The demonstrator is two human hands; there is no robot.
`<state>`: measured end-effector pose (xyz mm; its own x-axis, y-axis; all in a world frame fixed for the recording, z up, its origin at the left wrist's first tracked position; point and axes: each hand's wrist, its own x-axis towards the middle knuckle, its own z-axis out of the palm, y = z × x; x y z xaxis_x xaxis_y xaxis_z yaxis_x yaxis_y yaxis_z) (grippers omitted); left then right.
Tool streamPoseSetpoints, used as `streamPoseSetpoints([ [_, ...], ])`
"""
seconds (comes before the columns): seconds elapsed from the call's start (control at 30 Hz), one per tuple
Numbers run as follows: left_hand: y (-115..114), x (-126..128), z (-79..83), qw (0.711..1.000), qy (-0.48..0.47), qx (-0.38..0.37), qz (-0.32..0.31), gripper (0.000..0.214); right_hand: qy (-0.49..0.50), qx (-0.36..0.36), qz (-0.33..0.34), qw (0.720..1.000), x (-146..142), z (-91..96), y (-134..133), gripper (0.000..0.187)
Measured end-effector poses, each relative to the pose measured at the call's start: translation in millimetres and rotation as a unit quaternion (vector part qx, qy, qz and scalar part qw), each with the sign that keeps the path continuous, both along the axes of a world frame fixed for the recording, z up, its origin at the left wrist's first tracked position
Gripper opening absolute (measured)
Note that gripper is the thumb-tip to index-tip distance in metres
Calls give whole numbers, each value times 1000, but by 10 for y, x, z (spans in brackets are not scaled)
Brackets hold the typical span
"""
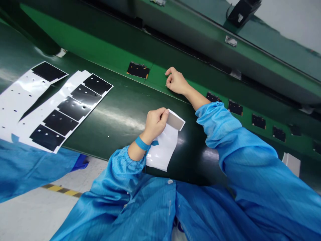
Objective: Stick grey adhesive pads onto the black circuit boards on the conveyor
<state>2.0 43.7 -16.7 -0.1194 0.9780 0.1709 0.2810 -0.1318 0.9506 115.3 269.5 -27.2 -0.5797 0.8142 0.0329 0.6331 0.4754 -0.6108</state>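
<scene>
My left hand (pixel 154 123) is closed on a white backing sheet (pixel 164 147) with a grey strip at its top end, held just above the dark green table. My right hand (pixel 175 81) reaches forward to the lighter green conveyor belt (pixel 105 50), its fingers curled; I cannot make out anything in them. A black rectangular piece (pixel 137 70) lies on the belt just left of that hand. Both arms wear blue smock sleeves, and a blue wristband sits on the left wrist.
Two white liner sheets (pixel 64 110) lie at the left on the table, one carrying several black film pieces. More black pieces (pixel 235 107) run along the belt to the right. Blue cloth covers the lower left. A grey block (pixel 292 163) sits at the right edge.
</scene>
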Motion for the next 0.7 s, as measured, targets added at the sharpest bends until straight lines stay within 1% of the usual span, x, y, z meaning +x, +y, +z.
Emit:
streamPoseSetpoints([
  [0.17,6,-1,-21,1000,6,1,1,44,-12,21,3,1000,127,-13,-4,45],
  [0.3,-3,-7,-27,1000,15,1,-1,43,-53,53,5,997,178,-37,-95,46],
  [0.47,-22,-14,-20,1000,19,1,-2,43,-117,101,-32,987,281,-91,-208,48],
  [0.53,-25,-9,-6,1000,19,4,-1,43,-133,107,-60,984,383,-61,-163,56],
  [0.6,-27,6,12,1000,15,10,-1,43,-137,96,-91,982,470,19,-65,69],
  [0.63,-27,16,20,1000,14,15,-4,43,-133,87,-100,982,482,71,-7,72],
  [0.67,-27,26,26,1000,14,19,-8,43,-122,80,-101,984,461,123,49,71],
  [0.7,-27,36,29,1000,15,22,-12,43,-104,72,-92,988,401,169,97,66],
])
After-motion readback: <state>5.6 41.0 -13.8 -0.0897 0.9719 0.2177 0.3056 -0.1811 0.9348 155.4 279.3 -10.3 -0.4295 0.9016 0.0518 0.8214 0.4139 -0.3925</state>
